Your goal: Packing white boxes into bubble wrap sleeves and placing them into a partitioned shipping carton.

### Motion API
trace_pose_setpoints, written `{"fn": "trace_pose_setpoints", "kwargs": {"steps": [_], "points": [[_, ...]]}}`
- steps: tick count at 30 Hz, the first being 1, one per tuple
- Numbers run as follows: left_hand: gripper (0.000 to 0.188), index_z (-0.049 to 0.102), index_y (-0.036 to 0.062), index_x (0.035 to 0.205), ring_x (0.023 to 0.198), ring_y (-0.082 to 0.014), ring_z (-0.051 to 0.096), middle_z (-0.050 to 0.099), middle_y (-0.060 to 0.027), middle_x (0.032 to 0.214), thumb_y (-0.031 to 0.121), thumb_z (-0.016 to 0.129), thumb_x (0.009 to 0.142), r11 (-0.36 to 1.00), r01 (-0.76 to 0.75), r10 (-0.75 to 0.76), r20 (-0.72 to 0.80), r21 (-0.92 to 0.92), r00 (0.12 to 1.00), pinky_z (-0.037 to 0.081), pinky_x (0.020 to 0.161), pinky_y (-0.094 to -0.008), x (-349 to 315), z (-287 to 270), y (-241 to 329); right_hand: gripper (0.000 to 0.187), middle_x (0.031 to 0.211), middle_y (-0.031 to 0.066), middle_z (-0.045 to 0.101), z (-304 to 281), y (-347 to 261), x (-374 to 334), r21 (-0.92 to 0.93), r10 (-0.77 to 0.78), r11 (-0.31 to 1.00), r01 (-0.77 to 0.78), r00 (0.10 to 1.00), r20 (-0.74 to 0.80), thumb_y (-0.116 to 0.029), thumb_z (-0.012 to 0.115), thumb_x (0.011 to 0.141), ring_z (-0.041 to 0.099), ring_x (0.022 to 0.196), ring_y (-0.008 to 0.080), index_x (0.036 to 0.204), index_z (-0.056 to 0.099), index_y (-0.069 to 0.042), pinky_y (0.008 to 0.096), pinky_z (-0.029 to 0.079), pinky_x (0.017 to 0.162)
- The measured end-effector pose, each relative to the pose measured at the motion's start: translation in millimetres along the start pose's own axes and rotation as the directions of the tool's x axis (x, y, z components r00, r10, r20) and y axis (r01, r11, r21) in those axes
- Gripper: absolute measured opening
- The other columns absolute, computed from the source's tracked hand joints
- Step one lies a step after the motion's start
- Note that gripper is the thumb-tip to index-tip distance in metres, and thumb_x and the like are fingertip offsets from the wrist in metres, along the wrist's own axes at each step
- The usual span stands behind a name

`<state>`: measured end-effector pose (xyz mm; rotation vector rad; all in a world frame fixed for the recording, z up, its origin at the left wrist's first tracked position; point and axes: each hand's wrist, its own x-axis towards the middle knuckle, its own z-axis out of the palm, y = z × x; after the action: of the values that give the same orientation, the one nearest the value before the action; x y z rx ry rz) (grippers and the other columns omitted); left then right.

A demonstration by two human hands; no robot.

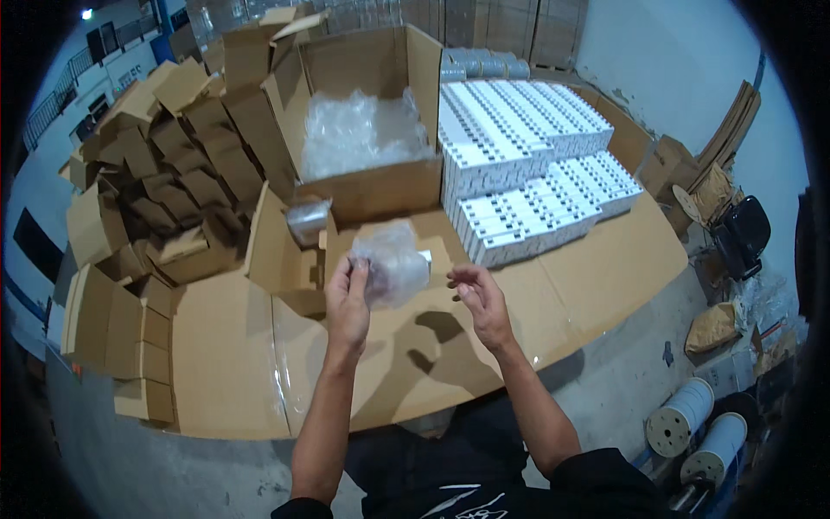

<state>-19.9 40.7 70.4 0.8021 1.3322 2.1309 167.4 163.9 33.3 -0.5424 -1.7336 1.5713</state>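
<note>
A clear bubble-wrap bag (391,264) is pinched between the thumb and fingers of my left hand (348,294), above the cardboard-covered table. What may be inside the bag cannot be made out. My right hand (480,303) hovers just right of the bag, fingers apart and holding nothing. Behind my left hand stands an open small carton (268,246) with a clear-wrapped packet (309,221) inside. Farther back, a large open carton (380,192) contains a heap of clear bubble-wrap bags (363,130).
Stacked white boxes (519,208) with dark markings fill the table's back right. Many open brown cartons (186,164) are piled at the left. Cardboard (225,363) covers the tabletop. Cable spools (683,417) stand on the floor at right, below a black chair (742,233).
</note>
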Motion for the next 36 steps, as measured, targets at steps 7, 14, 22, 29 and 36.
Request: {"fn": "trace_pose_setpoints", "kwargs": {"steps": [7, 14, 22, 29, 36], "points": [[0.021, 0.063, 0.0019, 0.109, 0.086, -0.0063, 0.056, 0.064, -0.0008, 0.095, 0.018, 0.05, 0.108, 0.97, 0.232, -0.226, -0.085, 0.073, 0.971, 0.047, 0.074, -0.0234, -76.4, -10.9, -53.8, 0.018, 0.09, 0.0015, 0.065, 41.6, 7.8, -26.3, 0.134, 0.247, 0.954, -0.267, 0.957, 0.15, -0.014, 0.063, 0.101, 0.059, 0.08, 0.0062, 0.11, 0.062, 0.001, 0.0231, 0.048, 0.071], [0.022, 0.063, -0.0014, 0.097, 0.075, -0.007, 0.051, 0.061, -0.0014, 0.082, 0.016, 0.053, 0.106, 0.892, 0.126, -0.038, -0.206, 0.435, 0.978, 0.043, 0.067, -0.0248, -87.4, -25.8, -71.6, 0.004, 0.078, -0.0054, 0.058, 39.7, 35.4, -45.3, 0.284, 0.277, 0.925, -0.253, 0.96, -0.047, -0.006, 0.061, 0.101, 0.049, 0.069, 0.0013, 0.1, 0.058, -0.003, 0.0192, 0.041, 0.065], [0.019, 0.063, -0.0014, 0.101, 0.066, -0.005, 0.048, 0.06, 0.0012, 0.075, 0.015, 0.054, 0.105, 0.881, 0.131, -0.042, -0.201, 0.454, 0.979, 0.039, 0.058, -0.0238, -89.5, -28.3, -58.6, 0.019, 0.071, -0.0056, 0.052, 37.4, 31.6, -46.2, 0.011, 0.158, 0.987, -0.158, 0.975, -0.153, -0.002, 0.07, 0.093, 0.046, 0.064, 0.002, 0.105, 0.056, -0.001, 0.0207, 0.037, 0.056], [0.014, 0.06, 0.0003, 0.103, 0.065, -0.0017, 0.044, 0.058, 0.003, 0.074, 0.013, 0.055, 0.106, 0.922, 0.145, -0.082, -0.187, 0.359, 0.979, 0.034, 0.055, -0.0208, -95.0, -24.7, -57.1, 0.036, 0.081, -0.0032, 0.059, 39.4, 23.4, -37.5, 0.176, 0.129, 0.976, -0.129, 0.992, 0.011, -0.008, 0.077, 0.089, 0.051, 0.068, 0.0036, 0.12, 0.059, 0.001, 0.0217, 0.042, 0.059], [0.012, 0.058, 0.0012, 0.104, 0.06, -0.0016, 0.039, 0.051, 0.0056, 0.067, 0.013, 0.056, 0.105, 0.884, 0.085, -0.026, -0.133, 0.461, 0.991, 0.029, 0.052, -0.022, -98.6, -24.9, -57.1, 0.015, 0.094, -0.0011, 0.065, 19.0, 30.4, -27.9, 0.46, 0.303, 0.844, -0.277, 0.953, 0.018, -0.008, 0.068, 0.097, 0.058, 0.082, 0.0049, 0.111, 0.064, -0.002, 0.022, 0.047, 0.069]]}}
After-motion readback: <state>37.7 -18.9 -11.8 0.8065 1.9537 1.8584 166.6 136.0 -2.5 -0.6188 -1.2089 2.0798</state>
